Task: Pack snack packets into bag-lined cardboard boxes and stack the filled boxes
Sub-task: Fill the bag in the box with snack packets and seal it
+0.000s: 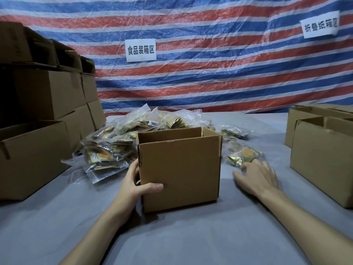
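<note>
An open brown cardboard box stands upright in the middle of the grey table, its flaps up; its inside is hidden from me. My left hand grips its lower left corner, thumb across the front face. My right hand lies with fingers spread on the table to the right of the box, fingertips touching a gold and orange snack packet. A heap of clear-bagged snack packets lies behind and left of the box.
Stacked closed cardboard boxes fill the left side, with one large box at the front. Two open boxes stand at the right edge. A striped red, blue and white tarp with paper signs hangs behind the grey table.
</note>
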`<state>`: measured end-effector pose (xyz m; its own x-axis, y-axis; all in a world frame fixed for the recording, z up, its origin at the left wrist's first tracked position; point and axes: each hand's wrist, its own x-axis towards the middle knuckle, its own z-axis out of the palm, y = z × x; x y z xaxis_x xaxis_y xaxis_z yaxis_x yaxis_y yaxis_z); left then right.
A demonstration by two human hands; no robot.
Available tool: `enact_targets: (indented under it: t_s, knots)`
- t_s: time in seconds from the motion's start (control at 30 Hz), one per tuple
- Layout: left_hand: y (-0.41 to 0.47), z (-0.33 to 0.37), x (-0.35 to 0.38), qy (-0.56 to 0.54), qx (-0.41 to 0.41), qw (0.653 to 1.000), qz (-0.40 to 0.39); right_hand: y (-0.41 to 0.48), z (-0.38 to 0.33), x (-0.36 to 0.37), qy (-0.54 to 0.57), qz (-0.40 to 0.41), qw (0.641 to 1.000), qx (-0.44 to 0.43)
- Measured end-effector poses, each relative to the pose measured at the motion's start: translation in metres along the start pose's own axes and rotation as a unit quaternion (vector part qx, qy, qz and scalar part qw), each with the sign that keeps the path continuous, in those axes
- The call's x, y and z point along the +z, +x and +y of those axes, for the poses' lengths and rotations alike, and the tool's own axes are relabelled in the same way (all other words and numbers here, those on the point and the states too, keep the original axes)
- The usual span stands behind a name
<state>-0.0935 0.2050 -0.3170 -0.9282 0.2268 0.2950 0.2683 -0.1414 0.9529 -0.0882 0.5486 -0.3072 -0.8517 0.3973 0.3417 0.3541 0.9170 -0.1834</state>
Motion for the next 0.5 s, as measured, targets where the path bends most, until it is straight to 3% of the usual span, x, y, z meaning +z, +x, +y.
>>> enact_targets:
  t_s: [0.1, 0.27, 0.5]
  knots:
    - [-0.0003, -0.0001, -0.0007, 0.000, -0.002, 1.000, -0.001, -0.0020, -0.0007, -0.0032, 0.000, 0.004, 1.000, 0.026]
    - [-0.0001, -0.0003, -0.0010, 0.003, -0.002, 1.000, -0.001, -0.0021, -0.0019, -0.0082, 0.107, 0.009, 0.991, 0.078]
    - [0.0010, -0.0013, -0.0015, 0.003, -0.002, 1.000, -0.002, -0.0030, -0.0007, -0.0039, 0.073, 0.022, 0.995, 0.062]
